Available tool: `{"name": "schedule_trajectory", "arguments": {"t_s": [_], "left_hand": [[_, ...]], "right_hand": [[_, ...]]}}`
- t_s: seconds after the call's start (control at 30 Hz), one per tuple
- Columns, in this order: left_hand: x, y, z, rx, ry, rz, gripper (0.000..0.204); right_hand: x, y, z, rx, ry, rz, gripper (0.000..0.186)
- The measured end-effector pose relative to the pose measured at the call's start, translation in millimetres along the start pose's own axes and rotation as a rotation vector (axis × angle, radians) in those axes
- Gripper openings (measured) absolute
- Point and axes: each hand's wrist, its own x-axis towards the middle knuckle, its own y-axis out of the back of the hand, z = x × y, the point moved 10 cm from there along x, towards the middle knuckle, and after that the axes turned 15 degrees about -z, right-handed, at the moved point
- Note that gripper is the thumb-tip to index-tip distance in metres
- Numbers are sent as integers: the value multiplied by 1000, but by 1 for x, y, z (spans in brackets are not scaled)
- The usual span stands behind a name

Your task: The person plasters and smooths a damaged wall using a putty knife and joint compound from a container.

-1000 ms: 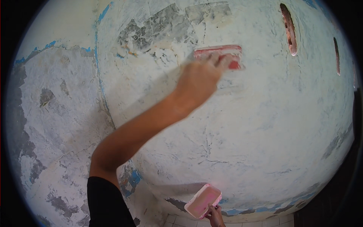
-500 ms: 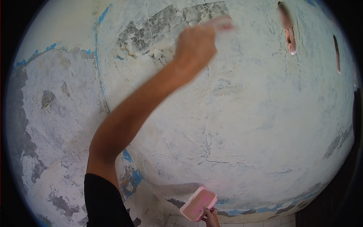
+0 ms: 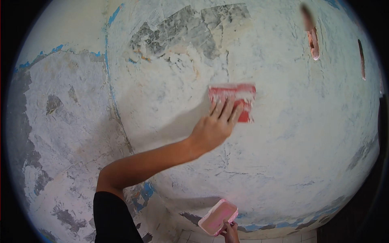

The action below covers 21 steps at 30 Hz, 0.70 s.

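Observation:
My left hand (image 3: pixel 214 123) holds a red flat putty scraper (image 3: pixel 248 97) against the wall (image 3: pixel 275 133), its fingers spread over the scraper's face. White putty smears the scraper and my fingers. Low in the view, my right hand (image 3: pixel 231 232) grips a shallow pink rectangular container (image 3: pixel 211 210) by its near edge, with the thumb on the side facing me. The container is tilted, and pale smears coat its rim.
A bare grey patch (image 3: pixel 174 30) lies above the scraper. Two slots, a reddish one (image 3: pixel 313 42) and a dark one (image 3: pixel 361 60), cut into the wall at upper right. A corner (image 3: pixel 108 73) with blue paint runs down the left. White floor tiles (image 3: pixel 271 240) show below.
My left hand and the scraper have come down from beside the grey patch to the middle of the wall. My right hand and the container have shifted slightly right in the view.

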Motion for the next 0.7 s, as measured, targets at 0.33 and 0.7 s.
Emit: {"name": "schedule_trajectory", "arguments": {"t_s": [0.33, 0.7], "left_hand": [[25, 128, -176, -335, 464, 315, 41], [38, 58, -17, -281, 120, 91, 51]], "right_hand": [[-8, -5, -3, -22, 41, 67, 49], [-3, 12, 9, 6, -61, 88, 69]]}}
